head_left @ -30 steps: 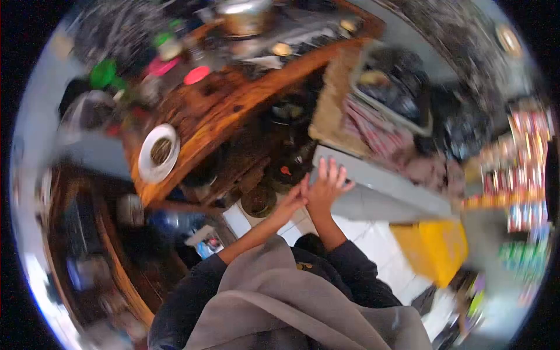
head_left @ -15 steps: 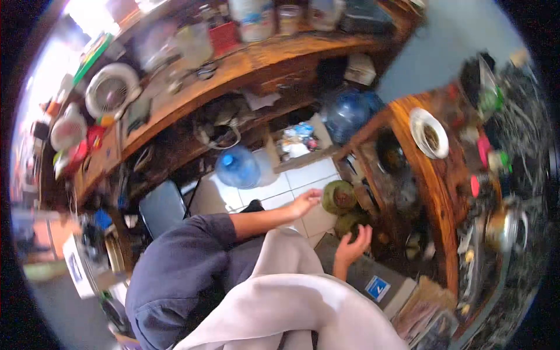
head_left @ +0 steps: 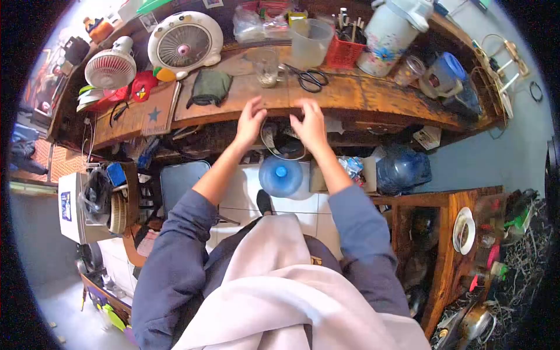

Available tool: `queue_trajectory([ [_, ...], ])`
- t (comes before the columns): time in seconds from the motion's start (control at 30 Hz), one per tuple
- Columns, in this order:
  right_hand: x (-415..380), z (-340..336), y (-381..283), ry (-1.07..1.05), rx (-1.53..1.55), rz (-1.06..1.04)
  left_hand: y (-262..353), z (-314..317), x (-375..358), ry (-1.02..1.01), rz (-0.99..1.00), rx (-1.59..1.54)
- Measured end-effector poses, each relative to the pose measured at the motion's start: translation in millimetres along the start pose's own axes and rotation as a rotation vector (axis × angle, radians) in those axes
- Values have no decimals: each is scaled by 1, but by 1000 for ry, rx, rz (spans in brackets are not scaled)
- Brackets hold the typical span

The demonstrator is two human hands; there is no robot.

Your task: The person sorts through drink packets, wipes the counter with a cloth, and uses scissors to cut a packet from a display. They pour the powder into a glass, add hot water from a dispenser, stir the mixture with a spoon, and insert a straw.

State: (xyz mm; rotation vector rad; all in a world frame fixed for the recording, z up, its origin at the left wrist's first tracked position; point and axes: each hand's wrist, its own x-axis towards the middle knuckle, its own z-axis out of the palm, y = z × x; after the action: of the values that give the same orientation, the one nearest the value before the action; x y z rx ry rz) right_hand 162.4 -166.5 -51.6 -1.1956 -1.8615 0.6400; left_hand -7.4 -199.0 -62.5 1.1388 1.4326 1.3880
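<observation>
My left hand (head_left: 251,122) is raised at the front edge of the wooden desk (head_left: 364,96), fingers apart and holding nothing. Level with it, my right hand (head_left: 311,125) is also open, its fingers bent and its palm turned inward. A gap separates the two hands. Beyond them on the desk stands a clear glass mug (head_left: 267,69), with black-handled scissors (head_left: 310,79) lying to its right. Nearest my left hand on the desktop is a folded dark green cloth (head_left: 210,88). Farther back are a translucent plastic container (head_left: 311,44) and a red basket (head_left: 345,53) of pens.
Two fans, a large white one (head_left: 185,48) and a smaller one (head_left: 111,65), stand left on the desk. A flowered thermos (head_left: 388,41) is at right. Below are a blue water jug (head_left: 280,175), a dark chair (head_left: 185,182) and a side table (head_left: 443,251) with a white plate (head_left: 464,231).
My view has swung from the lower right, with its green round objects, to the desk. Both hands have moved away from those objects and up to the desk edge, still without anything in them.
</observation>
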Motion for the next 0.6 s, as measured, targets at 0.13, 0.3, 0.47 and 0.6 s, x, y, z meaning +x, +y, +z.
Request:
queue_trajectory([
  [0.13, 97, 56, 14, 201, -203, -85, -11, -34, 87, 21, 138, 79],
  [0.3, 124, 76, 12, -15, -14, 260, 16, -38, 120, 111, 114, 67],
  [0.47, 107, 64, 15, -52, 381, 211, 27, -20, 146, 45, 98, -7],
  [0.6, 88, -40, 5, 25, 382, 235, 107, 30, 192, 20, 630, 226],
])
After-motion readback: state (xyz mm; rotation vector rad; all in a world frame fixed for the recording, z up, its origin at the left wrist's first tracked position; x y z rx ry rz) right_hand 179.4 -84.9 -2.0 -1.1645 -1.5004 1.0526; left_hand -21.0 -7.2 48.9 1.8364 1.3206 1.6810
